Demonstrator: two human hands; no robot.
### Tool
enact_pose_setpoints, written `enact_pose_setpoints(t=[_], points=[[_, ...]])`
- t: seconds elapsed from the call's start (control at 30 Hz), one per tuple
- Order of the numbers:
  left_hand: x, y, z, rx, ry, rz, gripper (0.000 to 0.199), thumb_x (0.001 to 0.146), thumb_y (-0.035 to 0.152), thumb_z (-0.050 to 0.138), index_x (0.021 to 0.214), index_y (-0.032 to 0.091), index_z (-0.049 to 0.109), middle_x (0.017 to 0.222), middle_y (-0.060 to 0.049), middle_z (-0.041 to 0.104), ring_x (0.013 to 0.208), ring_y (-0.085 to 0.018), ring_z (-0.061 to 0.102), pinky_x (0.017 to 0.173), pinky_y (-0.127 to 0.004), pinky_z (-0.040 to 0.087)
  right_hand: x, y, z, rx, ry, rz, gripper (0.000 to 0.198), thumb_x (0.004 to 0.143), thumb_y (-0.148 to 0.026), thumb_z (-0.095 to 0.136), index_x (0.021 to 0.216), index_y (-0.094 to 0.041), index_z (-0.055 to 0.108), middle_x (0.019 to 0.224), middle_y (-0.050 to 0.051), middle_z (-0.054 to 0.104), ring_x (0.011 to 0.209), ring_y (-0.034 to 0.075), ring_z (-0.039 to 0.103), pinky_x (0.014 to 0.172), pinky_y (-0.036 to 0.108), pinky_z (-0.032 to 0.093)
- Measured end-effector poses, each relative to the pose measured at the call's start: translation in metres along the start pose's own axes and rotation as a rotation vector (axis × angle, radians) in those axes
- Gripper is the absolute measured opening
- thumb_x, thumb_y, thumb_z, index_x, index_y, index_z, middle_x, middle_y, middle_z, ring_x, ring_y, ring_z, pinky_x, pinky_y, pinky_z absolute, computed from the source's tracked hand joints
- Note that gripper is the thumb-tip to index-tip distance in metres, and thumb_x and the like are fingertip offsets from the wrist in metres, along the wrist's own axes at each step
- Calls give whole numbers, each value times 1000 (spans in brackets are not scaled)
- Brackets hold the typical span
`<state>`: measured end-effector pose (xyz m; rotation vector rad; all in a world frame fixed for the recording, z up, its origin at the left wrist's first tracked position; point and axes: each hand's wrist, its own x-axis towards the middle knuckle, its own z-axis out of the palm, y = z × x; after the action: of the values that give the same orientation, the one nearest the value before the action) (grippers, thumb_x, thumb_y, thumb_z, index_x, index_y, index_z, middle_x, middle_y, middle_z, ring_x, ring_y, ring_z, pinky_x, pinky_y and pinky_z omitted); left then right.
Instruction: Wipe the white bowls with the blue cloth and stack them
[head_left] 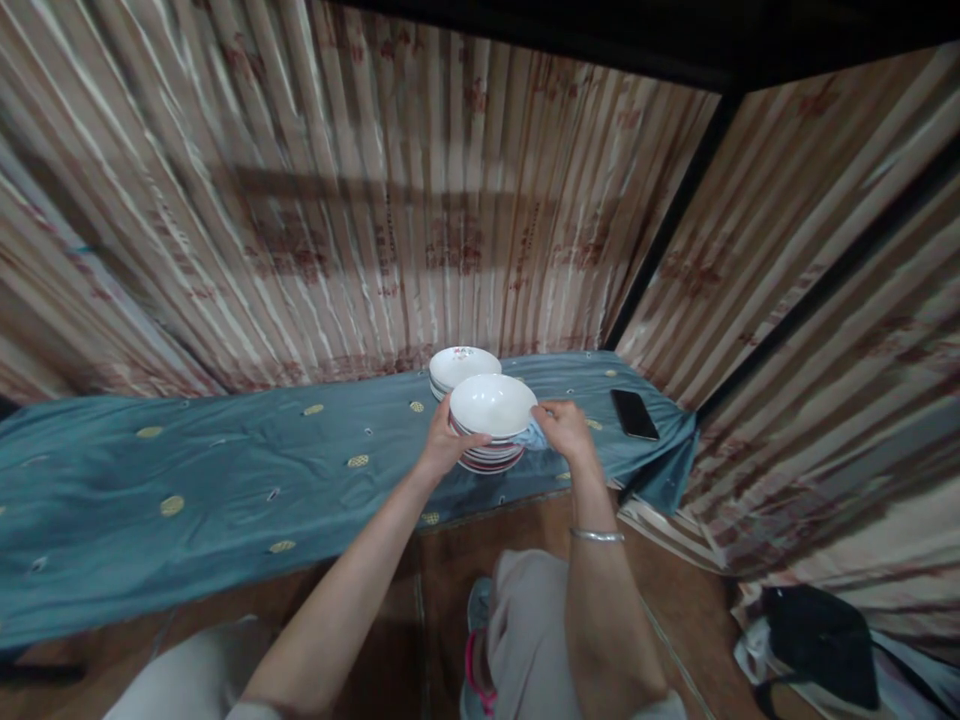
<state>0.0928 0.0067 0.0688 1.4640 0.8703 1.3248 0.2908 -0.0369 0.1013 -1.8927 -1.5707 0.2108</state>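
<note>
A white bowl [493, 404] sits over a stack of bowls with red bands [491, 464], close to the table's front edge. My left hand [448, 440] is closed on its left side, the thumb lying along the near rim. At the right rim, my right hand [564, 428] is closed around a light blue cloth [531, 436] that touches the bowl's side. Just behind stands a second stack, whose top white bowl [465, 366] has a small floral print inside. Whether the held bowl is lifted off the stack below, I cannot tell.
A blue-green cloth with yellow motifs [240, 460] covers the long table. On its right end lies a black phone [634, 414]. Patterned curtains [450, 200] hang behind, with a dark metal post [671, 225] at the corner. A black bag [817, 645] rests at the lower right.
</note>
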Motion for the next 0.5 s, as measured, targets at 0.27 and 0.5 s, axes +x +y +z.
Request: enact_pose_setpoints(t=[0.27,0.5], points=[[-2,2,4,-110,-49,-57,95,39,28,83,124,16,43,125,-10,52,116,-26,47,101,-38,33,1,4,3,24,-9,32,37,78,-32,40,68,-14,70,57,3,59,61,15,56,55,21,31],[-2,1,5,-140,-71,-69,98,40,28,83,127,16,39,126,-11,52,117,-26,47,103,-38,32,3,8,8,54,-35,57,38,79,-35,39,77,-15,71,68,3,65,73,18,60,62,22,38]])
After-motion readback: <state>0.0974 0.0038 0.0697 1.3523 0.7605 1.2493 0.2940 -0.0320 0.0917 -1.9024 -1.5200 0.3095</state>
